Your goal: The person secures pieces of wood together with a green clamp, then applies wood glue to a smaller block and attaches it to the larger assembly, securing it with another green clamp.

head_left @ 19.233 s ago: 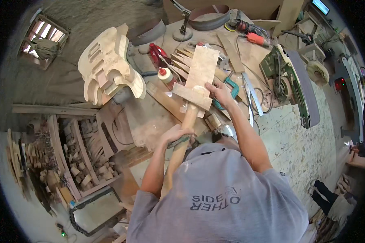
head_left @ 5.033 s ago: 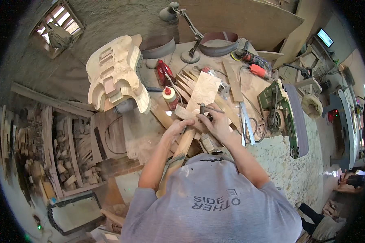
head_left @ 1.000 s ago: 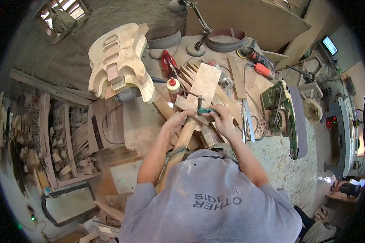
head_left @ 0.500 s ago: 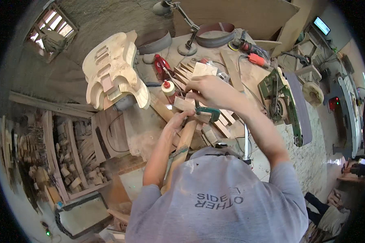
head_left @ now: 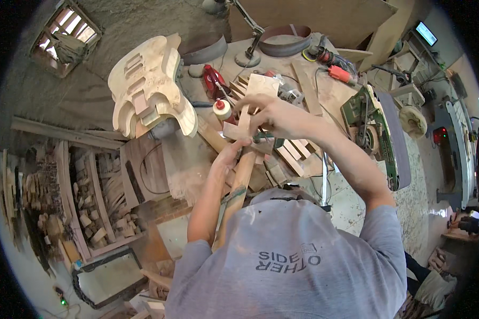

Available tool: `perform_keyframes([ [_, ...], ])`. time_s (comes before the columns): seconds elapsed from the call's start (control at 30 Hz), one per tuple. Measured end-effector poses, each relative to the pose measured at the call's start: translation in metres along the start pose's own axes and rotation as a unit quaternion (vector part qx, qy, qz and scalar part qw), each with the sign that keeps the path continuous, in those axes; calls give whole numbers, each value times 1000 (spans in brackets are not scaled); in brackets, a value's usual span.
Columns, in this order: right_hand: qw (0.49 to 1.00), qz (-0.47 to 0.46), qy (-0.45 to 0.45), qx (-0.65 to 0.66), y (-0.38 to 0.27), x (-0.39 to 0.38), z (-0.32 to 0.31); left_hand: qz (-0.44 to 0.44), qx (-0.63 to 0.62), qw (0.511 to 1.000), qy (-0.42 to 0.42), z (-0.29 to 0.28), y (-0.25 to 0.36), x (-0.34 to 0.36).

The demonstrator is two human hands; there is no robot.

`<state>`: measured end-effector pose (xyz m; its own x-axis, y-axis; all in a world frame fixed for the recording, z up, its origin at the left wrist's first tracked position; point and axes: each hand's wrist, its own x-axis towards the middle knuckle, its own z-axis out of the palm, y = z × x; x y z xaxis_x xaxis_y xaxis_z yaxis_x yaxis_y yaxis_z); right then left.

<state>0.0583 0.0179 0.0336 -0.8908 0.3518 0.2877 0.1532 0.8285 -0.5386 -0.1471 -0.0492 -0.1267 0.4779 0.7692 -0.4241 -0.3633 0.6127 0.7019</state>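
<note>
A long wooden bar [head_left: 240,178] runs away from my body, with small wooden blocks [head_left: 233,131] at its far end. My left hand [head_left: 231,154] is closed around that end, its thumb against the blocks. A green clamp [head_left: 264,139] sits at the same joint, partly covered by fingers. Directly above it, my right hand [head_left: 277,117] has its fingers curled down at the clamp's screw, with the index finger stretched out farther. The contact of these fingertips is partly hidden. A pale wooden strip [head_left: 245,118] stands up beside them.
Beyond the hands are a glue bottle [head_left: 222,109], a red tool [head_left: 214,84] and stacked wood strips [head_left: 292,157]. A carved guitar body [head_left: 143,87] stands left; a belt sander [head_left: 375,135] lies right. A desk lamp [head_left: 248,57] is farther back.
The right hand's fingers have spread, the index lifting away from the others. The blocks have tilted a little, and a pale strip beside the right fingers now shows. The left hand stays in place.
</note>
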Motion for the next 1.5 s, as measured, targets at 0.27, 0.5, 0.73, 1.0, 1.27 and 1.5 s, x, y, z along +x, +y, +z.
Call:
perform_keyframes([
  [0.27, 960, 278, -16, 36, 26, -70, 56, 4, 0, 999, -54, 4, 8, -7],
  [0.5, 958, 267, 84, 59, 23, -76, 75, -6, 24, 999, 21, -13, -8, 4],
  [0.73, 965, 246, 80, 35, 23, -64, 71, -32, 33, 999, -16, -8, -1, -1],
  [1.0, 953, 278, 119, -31, 21, -69, 84, -12, 8, 999, -39, 9, 10, -8],
  [1.27, 938, 290, 188, 7, -2, -78, 88, 10, -18, 1000, -15, -30, -23, 21],
  [1.5, 929, 302, 209, 42, 14, -91, 119, -19, -28, 999, -23, -23, -19, 13],
])
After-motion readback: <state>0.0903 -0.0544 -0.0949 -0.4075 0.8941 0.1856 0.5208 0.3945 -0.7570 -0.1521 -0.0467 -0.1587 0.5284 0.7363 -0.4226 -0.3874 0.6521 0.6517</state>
